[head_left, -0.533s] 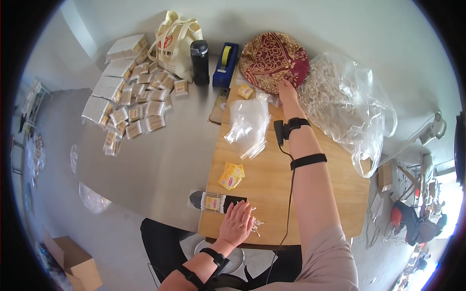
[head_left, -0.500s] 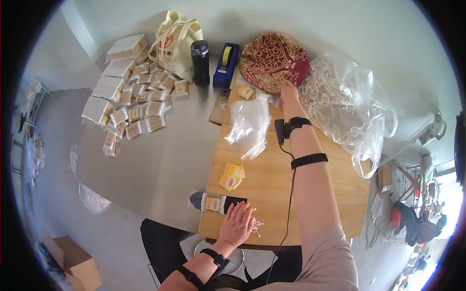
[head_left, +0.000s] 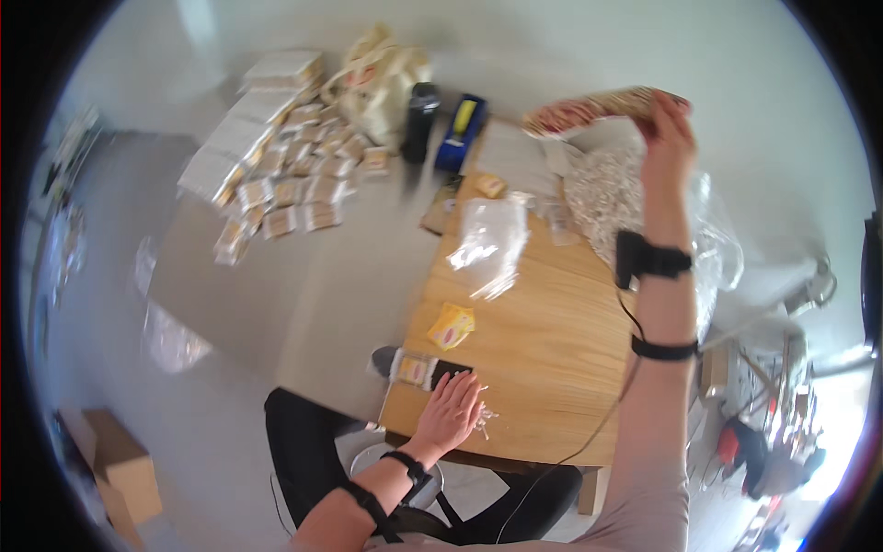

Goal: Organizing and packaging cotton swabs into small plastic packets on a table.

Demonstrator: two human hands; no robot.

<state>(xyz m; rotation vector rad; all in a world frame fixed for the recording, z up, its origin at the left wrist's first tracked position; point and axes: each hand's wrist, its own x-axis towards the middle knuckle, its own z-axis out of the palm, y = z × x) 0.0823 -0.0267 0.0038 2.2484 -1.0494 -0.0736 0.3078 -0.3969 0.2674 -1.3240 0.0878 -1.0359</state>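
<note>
My right hand (head_left: 670, 124) grips the edge of a round red-and-gold patterned cloth piece (head_left: 589, 112), held up at the back of the table and seen nearly edge-on, blurred by motion. Beneath it lies a big heap of loose white cotton swabs (head_left: 602, 189) in a clear plastic bag (head_left: 727, 244). My left hand (head_left: 451, 409) rests flat near the front edge, fingers stretched out over a black strip (head_left: 448, 372). A small clear pack of cotton swabs (head_left: 414, 369) with a yellow label sits at its fingertips. A few loose swabs (head_left: 487, 419) poke out beside the hand.
Yellow cards (head_left: 451, 326) and clear plastic sleeves (head_left: 492, 241) lie on the wooden board (head_left: 543, 340). Behind stand a blue tape dispenser (head_left: 460, 133), a black bottle (head_left: 420, 124) and a cream tote bag (head_left: 382, 92). Filled swab packs (head_left: 313, 189) and white stacks (head_left: 230, 152) cover the back left.
My right hand has lifted the patterned cloth piece up and to the right, uncovering part of the swab heap and what lies behind the sleeves. My left hand stays on the black strip.
</note>
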